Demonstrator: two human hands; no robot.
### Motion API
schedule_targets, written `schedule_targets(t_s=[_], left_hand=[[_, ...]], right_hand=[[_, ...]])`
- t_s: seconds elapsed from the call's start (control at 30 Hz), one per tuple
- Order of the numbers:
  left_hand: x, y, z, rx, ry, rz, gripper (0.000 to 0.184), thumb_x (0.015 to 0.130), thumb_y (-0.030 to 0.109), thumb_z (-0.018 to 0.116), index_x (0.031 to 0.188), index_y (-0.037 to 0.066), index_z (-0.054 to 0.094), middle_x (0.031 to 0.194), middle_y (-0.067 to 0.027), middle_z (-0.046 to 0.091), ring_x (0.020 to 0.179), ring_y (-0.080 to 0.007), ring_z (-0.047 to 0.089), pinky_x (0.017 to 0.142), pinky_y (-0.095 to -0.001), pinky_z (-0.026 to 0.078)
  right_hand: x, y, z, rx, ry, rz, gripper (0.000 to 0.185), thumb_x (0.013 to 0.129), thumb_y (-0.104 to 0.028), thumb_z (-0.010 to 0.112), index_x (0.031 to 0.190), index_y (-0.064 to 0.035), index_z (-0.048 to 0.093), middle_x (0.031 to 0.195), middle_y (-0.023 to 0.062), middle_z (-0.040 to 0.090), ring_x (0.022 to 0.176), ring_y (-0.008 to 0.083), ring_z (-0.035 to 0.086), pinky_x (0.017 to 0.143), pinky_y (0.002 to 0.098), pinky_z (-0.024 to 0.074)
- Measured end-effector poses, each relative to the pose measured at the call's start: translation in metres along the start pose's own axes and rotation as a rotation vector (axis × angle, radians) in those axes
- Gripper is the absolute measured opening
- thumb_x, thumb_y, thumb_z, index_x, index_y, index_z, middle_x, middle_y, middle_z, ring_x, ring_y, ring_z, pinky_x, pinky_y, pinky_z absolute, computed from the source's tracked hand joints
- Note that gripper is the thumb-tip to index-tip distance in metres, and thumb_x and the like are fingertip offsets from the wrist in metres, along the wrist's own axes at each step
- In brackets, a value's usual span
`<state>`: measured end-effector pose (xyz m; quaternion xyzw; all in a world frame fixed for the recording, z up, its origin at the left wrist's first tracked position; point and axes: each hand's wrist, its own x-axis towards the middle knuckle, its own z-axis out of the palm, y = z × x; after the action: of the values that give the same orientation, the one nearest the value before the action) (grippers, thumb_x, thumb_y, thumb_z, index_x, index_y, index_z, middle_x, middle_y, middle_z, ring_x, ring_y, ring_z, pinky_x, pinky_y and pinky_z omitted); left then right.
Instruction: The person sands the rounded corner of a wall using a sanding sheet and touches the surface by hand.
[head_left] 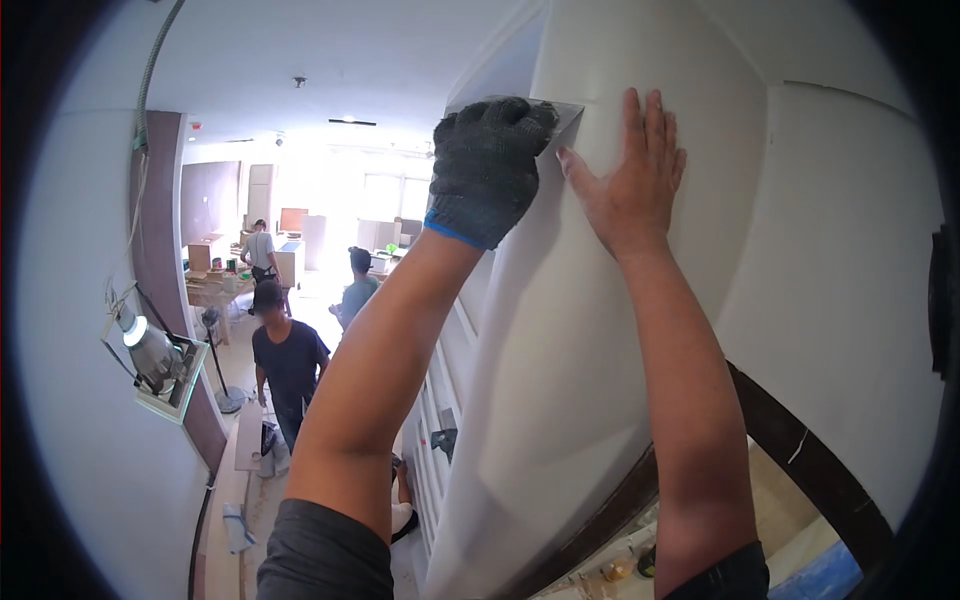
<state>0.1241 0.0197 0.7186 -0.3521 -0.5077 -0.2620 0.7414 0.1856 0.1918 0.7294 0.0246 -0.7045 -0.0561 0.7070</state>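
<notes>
My left hand (490,170), in a dark knitted glove with a blue cuff, is raised to the edge of a white curved panel (570,330). Its fingers are curled round a thin, flat grey piece (568,116) whose pointed corner sticks out past the knuckles, against the panel's edge. The glove hides most of this piece, so I cannot tell its exact kind. Bare and stretched flat, my right hand (638,185) rests on the panel's smooth face, to the right of the glove, fingers up and thumb apart.
Below at left stands a person in a dark T-shirt (288,350); other people are farther back, and one crouches partly hidden beneath my left arm. A lamp (152,355) hangs by wires at the left wall. A dark curved band (800,450) runs below right.
</notes>
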Motion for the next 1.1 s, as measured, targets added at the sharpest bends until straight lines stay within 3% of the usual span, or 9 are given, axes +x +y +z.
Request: schedule_targets(t_s=[1.1], left_hand=[[0.002,0.018,0.0,0.117,-0.052,0.01,0.041,0.08,0.003,0.067,0.119,0.015,0.074,0.109,-0.008,0.075,0.097,-0.0329,0.072,0.08,-0.0473,0.057]], right_hand=[[-0.001,-0.001,-0.001,-0.005,-0.01,0.035,0.108,0.086,-0.057,0.078,0.17,-0.0178,0.022,0.176,0.016,0.019,0.163,0.0413,0.015,0.13,0.0639,0.0119]])
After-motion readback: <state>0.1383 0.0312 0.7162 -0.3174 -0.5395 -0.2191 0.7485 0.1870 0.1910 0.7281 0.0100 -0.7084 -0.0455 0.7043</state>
